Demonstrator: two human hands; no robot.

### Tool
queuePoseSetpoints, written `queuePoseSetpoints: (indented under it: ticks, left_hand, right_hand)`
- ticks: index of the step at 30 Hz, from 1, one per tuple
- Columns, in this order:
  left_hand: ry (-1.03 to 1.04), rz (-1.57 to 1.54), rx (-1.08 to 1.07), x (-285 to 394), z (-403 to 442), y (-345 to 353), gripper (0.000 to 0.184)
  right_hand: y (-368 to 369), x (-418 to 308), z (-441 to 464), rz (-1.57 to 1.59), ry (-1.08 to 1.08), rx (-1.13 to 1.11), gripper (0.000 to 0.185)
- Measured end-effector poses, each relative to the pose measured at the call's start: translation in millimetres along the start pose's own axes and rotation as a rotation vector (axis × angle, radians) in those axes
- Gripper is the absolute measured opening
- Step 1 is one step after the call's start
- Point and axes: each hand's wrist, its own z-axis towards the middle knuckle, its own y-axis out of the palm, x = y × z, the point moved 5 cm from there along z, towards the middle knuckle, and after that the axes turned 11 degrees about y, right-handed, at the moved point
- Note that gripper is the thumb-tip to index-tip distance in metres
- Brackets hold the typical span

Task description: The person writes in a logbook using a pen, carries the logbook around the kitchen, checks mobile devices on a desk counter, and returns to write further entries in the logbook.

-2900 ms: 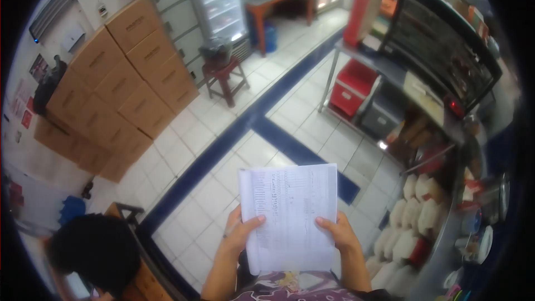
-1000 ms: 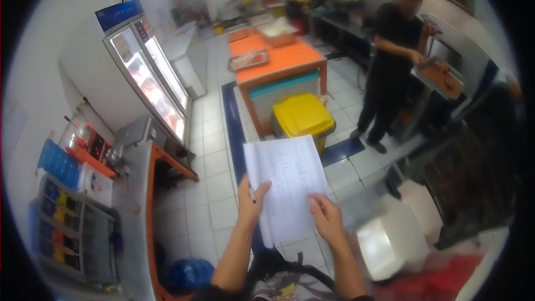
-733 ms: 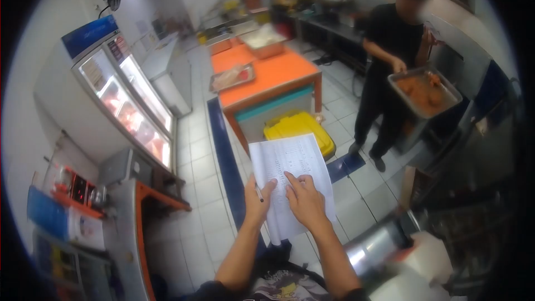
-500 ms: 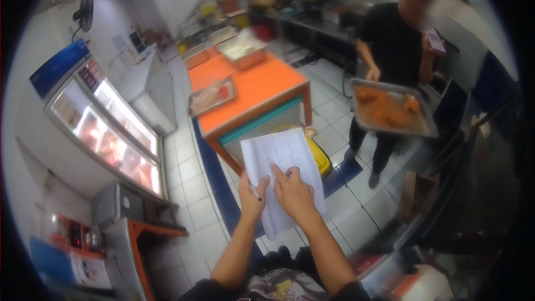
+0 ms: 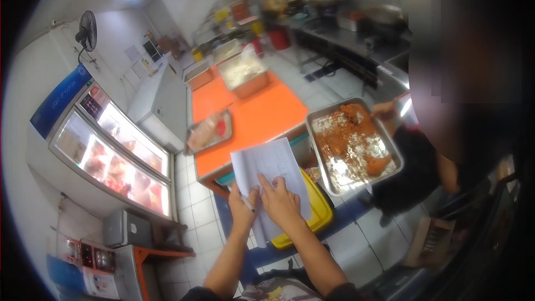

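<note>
My left hand (image 5: 242,212) is closed on the left edge of a white sheaf of paper (image 5: 272,159), with a pen (image 5: 248,205) also held against it. Dark marks that I cannot read run along the upper right of the sheet. Over the paper lies my right hand (image 5: 280,203), its index finger stretched out and touching the page, the other fingers partly bent. Close by on the right, a co-worker's hand (image 5: 383,111) is at the rim of a metal tray (image 5: 335,181) of fried, orange-brown food (image 5: 348,131).
An orange-topped table (image 5: 251,117) ahead carries a tray of raw meat (image 5: 206,131) and a tub of white stuff (image 5: 243,72). A yellow-rimmed container (image 5: 317,212) sits below the paper. A lit display fridge (image 5: 111,156) stands left; a cooking counter (image 5: 334,36) runs behind.
The co-worker has come closer, and the food tray has moved left beside the paper. My view has shifted; my hands keep much the same hold on the paper and pen.
</note>
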Motion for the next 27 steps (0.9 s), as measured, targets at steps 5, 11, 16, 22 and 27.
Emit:
queuePoseSetpoints:
  ticks: [5,11,16,22,27]
  left_hand:
    - [0.010,0.030,0.016,-7,25,22,0.032]
    - [0.041,0.060,0.028,-12,40,33,0.033]
    - [0.020,0.029,0.020,-5,46,34,0.032]
    - [0.013,-0.010,0.044,-1,56,43,0.032]
    - [0.140,0.130,0.057,-5,56,37,0.035]
  right_hand:
    - [-11,11,33,0.027,-0.007,-0.042,0.048]
    - [-11,19,53,0.026,-0.008,-0.080,0.048]
    - [-12,15,58,0.014,0.019,-0.085,0.045]
    - [-15,17,70,0.008,0.012,-0.077,0.046]
    - [-7,15,72,-0.027,0.022,-0.084,0.046]
